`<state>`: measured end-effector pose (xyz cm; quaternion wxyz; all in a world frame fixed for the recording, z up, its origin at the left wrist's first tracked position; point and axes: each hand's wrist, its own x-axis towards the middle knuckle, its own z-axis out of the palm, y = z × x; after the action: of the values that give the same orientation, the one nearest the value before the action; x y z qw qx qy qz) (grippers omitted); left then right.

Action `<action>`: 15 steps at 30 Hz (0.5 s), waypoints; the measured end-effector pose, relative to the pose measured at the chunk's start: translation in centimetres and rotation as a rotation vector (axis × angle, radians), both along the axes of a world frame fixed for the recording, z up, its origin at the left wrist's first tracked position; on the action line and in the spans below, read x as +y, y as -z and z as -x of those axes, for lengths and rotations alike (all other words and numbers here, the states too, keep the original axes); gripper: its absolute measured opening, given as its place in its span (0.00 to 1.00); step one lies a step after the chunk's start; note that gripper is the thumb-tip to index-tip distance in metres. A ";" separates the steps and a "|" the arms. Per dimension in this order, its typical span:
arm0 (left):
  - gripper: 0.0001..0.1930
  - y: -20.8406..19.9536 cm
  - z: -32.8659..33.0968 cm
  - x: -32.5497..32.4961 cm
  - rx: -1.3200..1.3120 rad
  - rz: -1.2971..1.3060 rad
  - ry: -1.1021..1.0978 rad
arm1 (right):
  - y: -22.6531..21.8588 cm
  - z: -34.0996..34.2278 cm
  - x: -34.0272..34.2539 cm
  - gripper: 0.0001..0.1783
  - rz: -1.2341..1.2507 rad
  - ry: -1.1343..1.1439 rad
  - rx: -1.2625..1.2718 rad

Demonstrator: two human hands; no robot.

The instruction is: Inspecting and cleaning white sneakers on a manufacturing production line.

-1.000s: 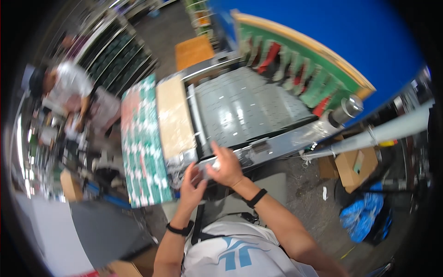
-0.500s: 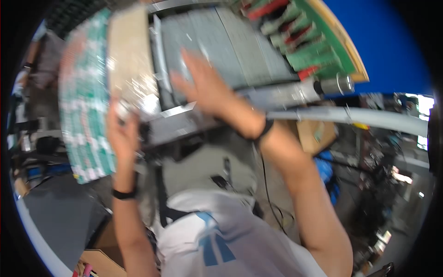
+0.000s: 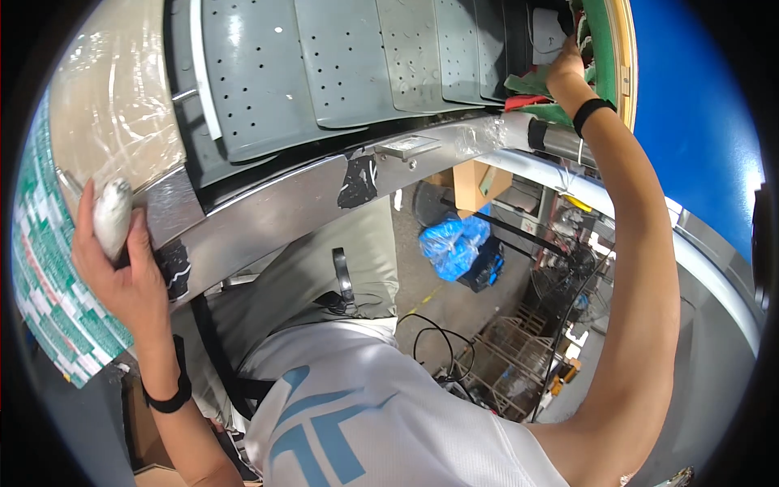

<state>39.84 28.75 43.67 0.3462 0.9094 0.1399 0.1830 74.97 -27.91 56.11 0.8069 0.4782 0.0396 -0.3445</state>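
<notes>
- The left hand (image 3: pixel 130 280) holds a white, rounded, elongated piece (image 3: pixel 112 223) (its exact kind is not clear), with thumb and fingers closed around its sides.
- That piece stands over the near end of a film-wrapped brown board (image 3: pixel 118 97), beside a green-and-white patterned sheet (image 3: pixel 65 292).
- It looks light enough for one hand; its smooth surface may be slippery, so a grip around its middle seems right. Whether it is stiff or soft, I cannot tell.
- The right hand (image 3: pixel 565 71) reaches far out to the green strip curtain (image 3: pixel 602 77); its fingertips are partly hidden, so I cannot tell how wide they stand or whether they hold anything.
- A white flat panel (image 3: pixel 547 34) lies just beside those fingers, at the far end of the grey perforated conveyor plates (image 3: pixel 345 65); contact with it is unclear.
- The panel seems thin and fairly stiff, probably easiest to take by an edge.
- The curtain's strips, including a red strip (image 3: pixel 526 102), look limp and likely yield to a light push.
- A metal side rail (image 3: pixel 300 199) runs between the person and the plates.
</notes>
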 end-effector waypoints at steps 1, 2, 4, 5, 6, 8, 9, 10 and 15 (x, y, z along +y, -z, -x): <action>0.28 -0.2 0.1 0.1 0.043 -0.022 -0.018 | -0.2 0.2 -0.6 0.40 0.015 0.003 0.011; 0.28 -0.2 0.3 -0.2 0.052 -0.007 -0.013 | -0.5 0.4 -1.4 0.39 -0.034 0.023 -0.004; 0.28 -0.4 0.3 0.3 0.047 0.015 -0.036 | 0.0 0.3 -0.5 0.38 -0.102 0.037 -0.023; 0.29 -0.2 0.4 0.4 0.053 0.021 -0.026 | 0.4 0.2 -0.1 0.37 -0.117 0.029 -0.028; 0.29 -0.2 0.4 0.5 0.051 0.016 -0.025 | 0.6 0.5 0.8 0.36 -0.134 0.022 -0.036; 0.29 -0.3 0.0 0.1 0.060 -0.009 -0.006 | 0.4 2.0 2.2 0.34 -0.211 0.023 -0.031; 0.29 -0.4 -0.1 0.1 0.055 -0.015 0.003 | 0.4 2.2 3.0 0.32 -0.292 0.015 -0.023; 0.29 -0.4 -0.3 0.0 0.039 -0.026 0.002 | 0.7 2.3 3.3 0.32 -0.303 0.013 -0.039; 0.29 -0.2 0.0 0.5 -0.025 -0.073 0.056 | 2.7 7.5 7.6 0.28 -1.473 -0.211 -0.125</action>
<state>39.87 29.21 43.83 0.3195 0.9227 0.1034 0.1894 67.48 -20.33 53.44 0.3071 0.9074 0.2601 -0.1214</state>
